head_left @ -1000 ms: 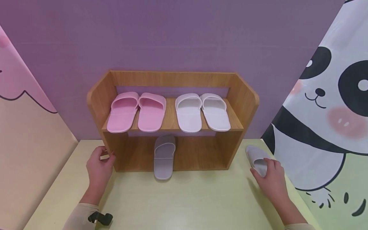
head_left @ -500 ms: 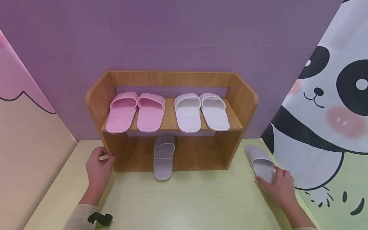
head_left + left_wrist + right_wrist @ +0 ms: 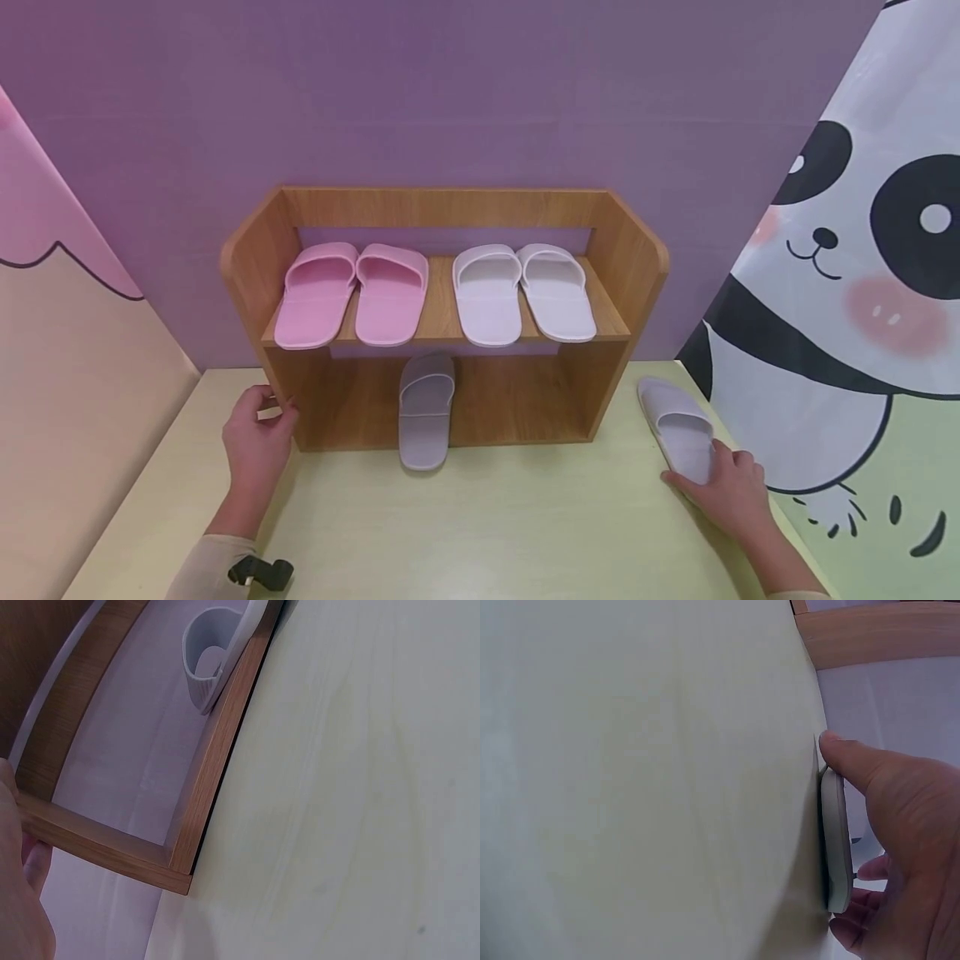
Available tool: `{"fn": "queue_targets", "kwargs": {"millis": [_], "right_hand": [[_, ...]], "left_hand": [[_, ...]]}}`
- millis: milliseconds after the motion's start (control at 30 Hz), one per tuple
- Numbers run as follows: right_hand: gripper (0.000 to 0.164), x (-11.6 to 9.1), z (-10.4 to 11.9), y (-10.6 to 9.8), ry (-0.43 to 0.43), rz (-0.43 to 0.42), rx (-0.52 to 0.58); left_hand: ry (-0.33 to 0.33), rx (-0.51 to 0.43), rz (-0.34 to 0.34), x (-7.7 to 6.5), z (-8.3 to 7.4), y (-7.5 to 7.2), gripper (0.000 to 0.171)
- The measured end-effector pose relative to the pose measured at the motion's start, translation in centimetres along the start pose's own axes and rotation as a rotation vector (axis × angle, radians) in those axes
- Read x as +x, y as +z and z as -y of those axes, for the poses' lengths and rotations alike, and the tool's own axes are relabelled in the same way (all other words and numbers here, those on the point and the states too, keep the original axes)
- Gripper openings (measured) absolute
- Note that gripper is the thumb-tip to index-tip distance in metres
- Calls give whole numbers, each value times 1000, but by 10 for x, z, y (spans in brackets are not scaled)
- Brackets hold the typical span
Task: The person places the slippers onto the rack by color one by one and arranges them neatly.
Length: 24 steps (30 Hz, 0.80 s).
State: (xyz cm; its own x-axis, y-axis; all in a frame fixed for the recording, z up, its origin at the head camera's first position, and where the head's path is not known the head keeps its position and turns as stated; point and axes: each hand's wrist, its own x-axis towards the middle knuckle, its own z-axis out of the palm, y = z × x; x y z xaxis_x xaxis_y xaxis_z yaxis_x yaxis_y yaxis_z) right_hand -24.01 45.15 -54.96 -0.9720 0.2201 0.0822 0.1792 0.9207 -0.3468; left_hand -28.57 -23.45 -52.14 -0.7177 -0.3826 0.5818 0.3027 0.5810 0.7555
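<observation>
A small wooden shoe rack (image 3: 450, 208) stands at the back of the table. My left hand (image 3: 258, 437) pinches the front edge of its left side panel; in the left wrist view, that hand (image 3: 22, 877) shows at the left. To the right of the rack lies a grey slipper (image 3: 686, 437), toe away from me. My right hand (image 3: 723, 492) grips its heel end, thumb on one side and fingers on the other. In the right wrist view the slipper (image 3: 836, 840) is seen edge-on, close to the tabletop. Another grey slipper (image 3: 425, 425) rests on the rack's lower level.
On the upper shelf sit a pair of pink slippers (image 3: 352, 300) at left and a pair of white slippers (image 3: 525, 300) at right. A purple wall (image 3: 480, 100) rises behind the rack. A panda-print panel (image 3: 832, 333) borders the pale table (image 3: 465, 533) on the right.
My right hand has shifted from the strap of the grey slipper back to its heel end, to the right and nearer me. My left hand stays at the rack's side panel.
</observation>
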Motion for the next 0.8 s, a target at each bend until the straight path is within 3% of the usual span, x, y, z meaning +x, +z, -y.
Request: {"fn": "queue_targets", "kwargs": {"millis": [333, 633, 800], "right_hand": [[121, 4, -7, 7, -2, 10, 26], [117, -2, 6, -4, 41, 73, 37], [110, -1, 7, -1, 66, 53, 52]], "left_hand": [[1, -2, -4, 0, -3, -1, 18], [3, -16, 2, 0, 0, -1, 18], [-15, -6, 13, -1, -1, -1, 19]]}}
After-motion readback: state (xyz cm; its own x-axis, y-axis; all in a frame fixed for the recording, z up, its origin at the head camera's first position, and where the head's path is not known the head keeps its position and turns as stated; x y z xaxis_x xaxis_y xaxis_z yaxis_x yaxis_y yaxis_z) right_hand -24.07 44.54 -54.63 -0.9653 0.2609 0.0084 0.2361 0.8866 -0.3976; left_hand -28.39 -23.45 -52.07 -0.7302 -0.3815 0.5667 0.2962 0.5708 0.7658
